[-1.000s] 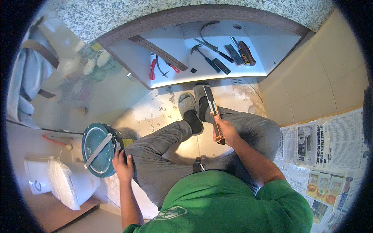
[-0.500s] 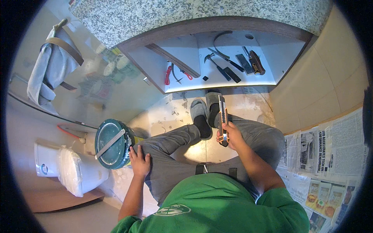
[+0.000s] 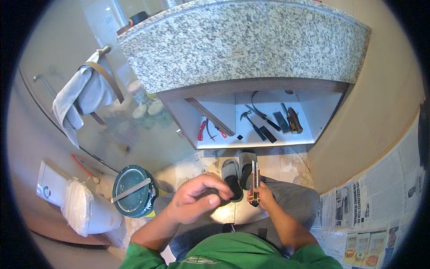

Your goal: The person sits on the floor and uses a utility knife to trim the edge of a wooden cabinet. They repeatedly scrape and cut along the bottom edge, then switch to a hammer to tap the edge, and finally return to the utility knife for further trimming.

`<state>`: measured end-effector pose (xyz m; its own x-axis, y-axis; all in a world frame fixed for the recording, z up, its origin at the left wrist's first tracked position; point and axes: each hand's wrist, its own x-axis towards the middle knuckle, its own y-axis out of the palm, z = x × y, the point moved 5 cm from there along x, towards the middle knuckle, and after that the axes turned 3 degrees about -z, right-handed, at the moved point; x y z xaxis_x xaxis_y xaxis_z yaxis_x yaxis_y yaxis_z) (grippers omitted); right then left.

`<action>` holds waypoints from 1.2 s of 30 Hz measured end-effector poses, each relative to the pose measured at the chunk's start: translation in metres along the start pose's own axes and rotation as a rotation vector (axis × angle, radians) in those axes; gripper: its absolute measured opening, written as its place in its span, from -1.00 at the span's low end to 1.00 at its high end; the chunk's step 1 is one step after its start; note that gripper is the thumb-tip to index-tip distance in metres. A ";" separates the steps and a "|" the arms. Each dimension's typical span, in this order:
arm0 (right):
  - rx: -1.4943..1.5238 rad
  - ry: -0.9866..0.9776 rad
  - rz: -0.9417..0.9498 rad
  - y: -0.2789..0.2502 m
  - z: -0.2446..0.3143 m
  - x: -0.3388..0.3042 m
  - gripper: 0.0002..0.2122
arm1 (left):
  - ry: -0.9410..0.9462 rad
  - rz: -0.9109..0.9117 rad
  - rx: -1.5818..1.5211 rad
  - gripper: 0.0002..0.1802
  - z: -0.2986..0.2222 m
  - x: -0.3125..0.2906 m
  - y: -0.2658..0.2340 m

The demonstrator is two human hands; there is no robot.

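Observation:
My right hand (image 3: 265, 196) is closed around the handle of an orange and black utility knife (image 3: 255, 183). It holds the knife upright above my right leg, with the narrow metal end pointing away from me. In front of my left leg, my left hand (image 3: 199, 197) is raised with its fingers loosely curled. A gap shows between its thumb and fingers, and nothing is in it. Beyond both hands, on the cabinet's white floor, lie a claw hammer (image 3: 253, 126), a dark flat block (image 3: 281, 122), a brown-handled tool (image 3: 294, 121) and red-handled pliers (image 3: 221, 132).
A speckled stone countertop (image 3: 242, 51) overhangs the open cabinet (image 3: 208, 144). To the left stand a green-lidded bucket (image 3: 127, 179) bearing a metal strip (image 3: 132, 190), and a plastic-covered toilet (image 3: 101, 213). A grey cloth (image 3: 85, 96) hangs by the glass. Newspaper sheets (image 3: 358, 210) cover the right side.
My left hand has lifted off my left knee and moved right and up toward the camera. The right hand keeps its grip on the utility knife. My view has tilted upward, showing more countertop.

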<state>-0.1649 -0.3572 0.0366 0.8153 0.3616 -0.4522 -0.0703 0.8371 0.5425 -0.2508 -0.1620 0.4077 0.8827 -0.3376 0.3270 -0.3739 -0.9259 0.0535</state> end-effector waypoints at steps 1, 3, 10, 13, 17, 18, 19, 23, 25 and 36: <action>-0.022 0.001 -0.033 0.002 0.002 0.001 -0.78 | 0.110 0.138 0.049 -0.70 -0.032 0.014 0.015; -0.031 0.001 -0.068 0.003 0.001 0.000 -0.80 | 0.291 0.427 0.018 -0.62 -0.071 0.038 0.038; 0.005 -0.038 -0.015 0.006 0.003 0.002 -0.84 | 0.499 0.367 -0.581 -0.60 -0.083 0.032 0.100; 0.002 -0.030 -0.020 -0.010 0.012 -0.003 -0.86 | 0.473 0.385 -0.699 -0.62 -0.078 0.036 0.098; 0.008 -0.002 0.010 -0.005 0.001 0.002 -0.87 | 0.424 0.316 -0.743 -0.65 -0.070 0.022 0.047; 0.039 -0.001 0.057 0.023 0.000 0.003 -0.87 | 0.376 0.245 -0.650 -0.66 -0.082 0.019 0.039; 0.062 -0.006 0.090 0.044 0.000 0.004 -0.87 | 0.329 0.157 -0.549 -0.66 -0.084 0.015 0.029; 0.016 -0.012 -0.064 -0.003 0.008 -0.006 -0.84 | 0.009 -0.257 -0.015 -0.73 0.043 -0.002 -0.037; -0.022 -0.017 -0.058 0.006 0.005 -0.002 -0.74 | -0.273 -0.390 0.369 -0.73 0.088 -0.043 -0.076; -0.031 -0.047 -0.075 0.007 0.001 0.000 -0.77 | -0.390 -0.300 1.391 -0.72 0.173 -0.185 -0.195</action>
<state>-0.1644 -0.3520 0.0410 0.8452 0.2780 -0.4563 -0.0251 0.8737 0.4858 -0.2922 0.0513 0.1733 0.9794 0.0776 0.1862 0.2012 -0.3064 -0.9304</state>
